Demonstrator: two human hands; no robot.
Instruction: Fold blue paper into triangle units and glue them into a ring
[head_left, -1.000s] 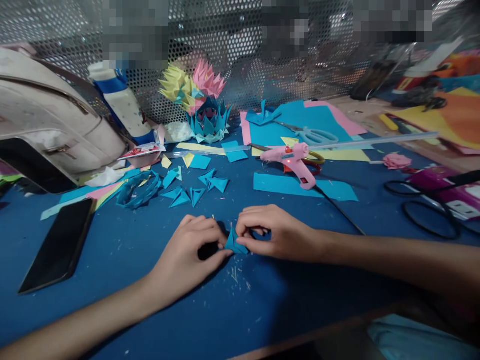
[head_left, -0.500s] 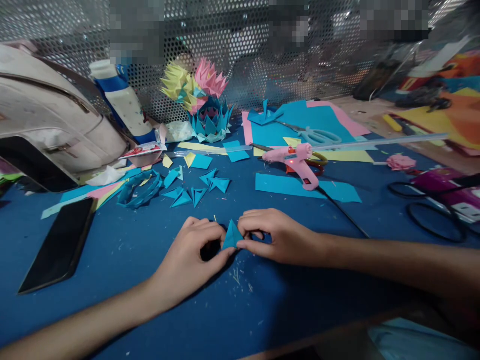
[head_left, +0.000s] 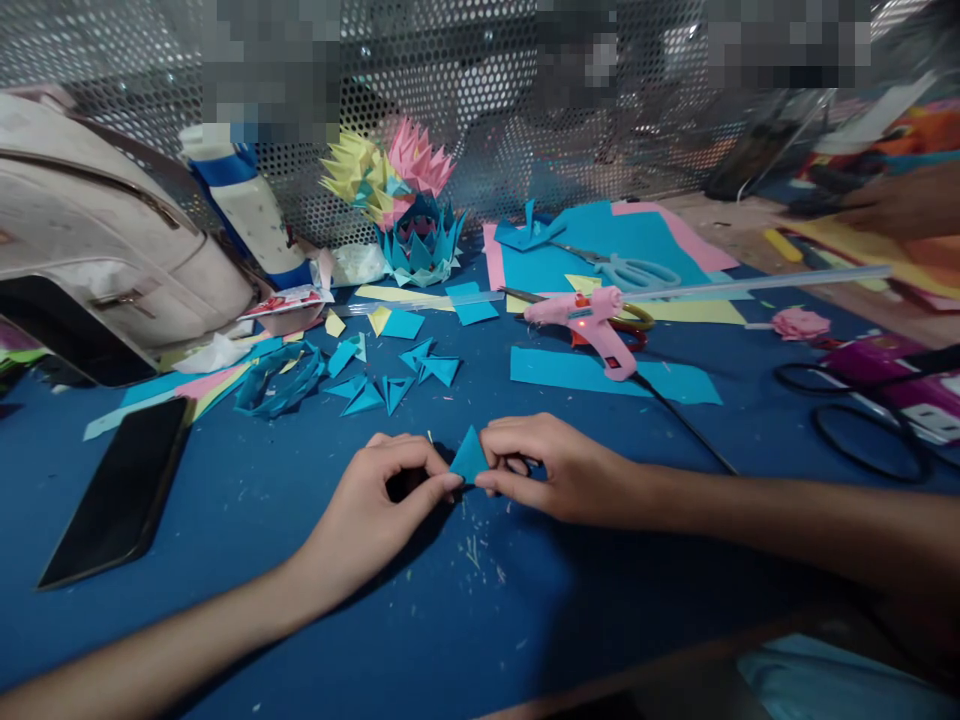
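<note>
A small folded blue paper triangle (head_left: 469, 457) stands point-up between my two hands, just above the blue table. The thumb and fingers of my left hand (head_left: 401, 475) pinch its lower left corner. On the opposite corner, my right hand (head_left: 536, 465) is closed in the same kind of pinch. Several folded blue paper pieces (head_left: 365, 397) lie a little beyond my left hand. Past my right hand, a pink glue gun (head_left: 592, 325) rests on a blue paper strip (head_left: 679, 382), its small light glowing.
A black phone (head_left: 116, 490) lies at left, near a pale backpack (head_left: 97, 220) and a bottle (head_left: 251, 210). Behind stands a folded-paper flower piece (head_left: 420, 235). Scissors (head_left: 637, 270) lie on coloured sheets. A purple power strip (head_left: 892, 380) and another person's hand (head_left: 911, 205) are at right.
The paper triangle has turned slightly and risen a little; its front now looks flat, without the centre crease. Both hands shifted slightly away from me. Another person's hand has appeared at far right.
</note>
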